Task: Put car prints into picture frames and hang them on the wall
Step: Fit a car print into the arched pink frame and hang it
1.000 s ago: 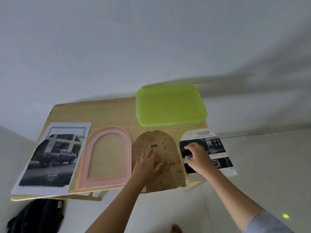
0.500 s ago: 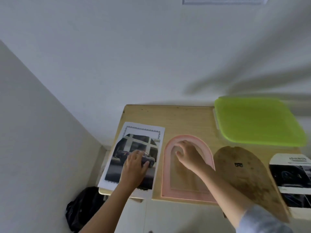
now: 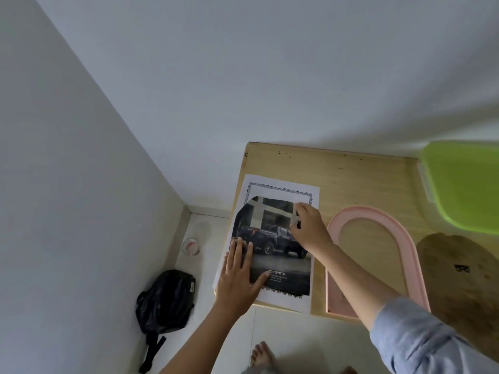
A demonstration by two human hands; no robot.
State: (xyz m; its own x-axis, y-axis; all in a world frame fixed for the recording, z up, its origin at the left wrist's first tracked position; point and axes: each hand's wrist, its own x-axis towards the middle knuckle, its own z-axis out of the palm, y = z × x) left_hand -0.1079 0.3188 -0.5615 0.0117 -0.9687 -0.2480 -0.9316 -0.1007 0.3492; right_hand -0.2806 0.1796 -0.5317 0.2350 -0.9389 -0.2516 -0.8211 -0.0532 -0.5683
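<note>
A car print (image 3: 280,263) of a dark pickup truck lies on white paper at the left end of the wooden table (image 3: 351,174). My left hand (image 3: 239,276) rests flat on the print's lower left part with straight fingers. My right hand (image 3: 310,228) is on the print's upper right edge, fingers bent at the paper; whether they pinch it is unclear. To the right lies a pink arched picture frame (image 3: 405,238), with my right forearm crossing its lower part. A brown arched backing board (image 3: 464,279) lies further right.
A lime green tray (image 3: 467,190) sits at the table's back right. White walls meet in a corner at the left. On the floor lie a black bag (image 3: 164,300) and a small clear cup (image 3: 191,247). My bare foot (image 3: 260,354) shows below.
The view has swung left. My right hand left the pink frame and moved onto the print's upper right edge. My left hand stays on the print, now lower left.
</note>
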